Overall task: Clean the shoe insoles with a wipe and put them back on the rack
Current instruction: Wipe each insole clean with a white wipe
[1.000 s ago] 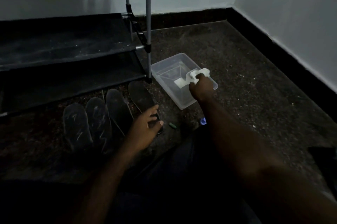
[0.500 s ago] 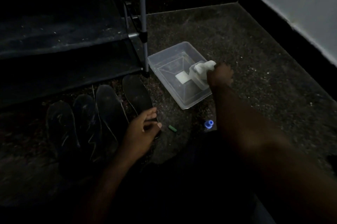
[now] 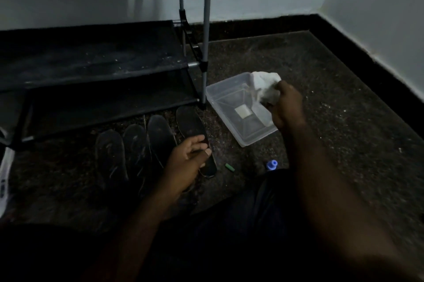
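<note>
Right hand (image 3: pixel 286 107), right of centre: fingers curled round a crumpled white wipe (image 3: pixel 266 82), held above the right rim of the clear tub (image 3: pixel 218 100). Left hand (image 3: pixel 185 162), centre: fingers loose and spread, gripping nothing, over the heel end of the rightmost insole (image 3: pixel 189 121); contact cannot be told. This insole lies last in a row of four on the floor (image 3: pixel 321 144), below the rack (image 3: pixel 91 61) at upper left.
</note>
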